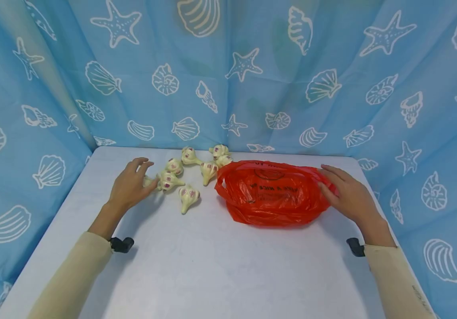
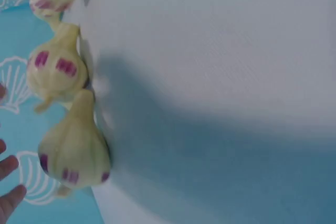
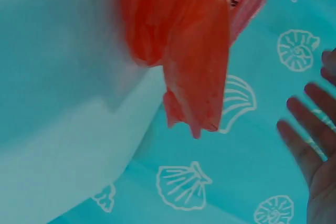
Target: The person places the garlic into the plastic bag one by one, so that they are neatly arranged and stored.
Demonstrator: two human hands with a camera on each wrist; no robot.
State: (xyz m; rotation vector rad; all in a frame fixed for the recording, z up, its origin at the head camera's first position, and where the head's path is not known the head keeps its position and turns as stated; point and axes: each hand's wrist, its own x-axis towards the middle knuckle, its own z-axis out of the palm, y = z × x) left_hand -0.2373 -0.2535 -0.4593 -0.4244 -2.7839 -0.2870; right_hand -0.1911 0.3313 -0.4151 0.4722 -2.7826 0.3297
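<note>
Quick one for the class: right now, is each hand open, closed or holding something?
Left hand: open, holding nothing, beside the garlic bulbs.
Right hand: open, holding nothing, beside the red bag.

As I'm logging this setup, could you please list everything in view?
Garlic bulbs: at least eight, cream with purple marks, on the table's far half, left of the bag or near its left end; one is partly hidden
Plastic bag: one, red, on the table's right side
Table: one, white, below everything
Curtain: panel count unclear, blue with white sea shapes, around the table
Wrist devices: two, black, at the wrists
Sleeves: two, beige, on the forearms
Left hand: one, bare, beside the bulbs
Right hand: one, bare, at the bag's right end
</note>
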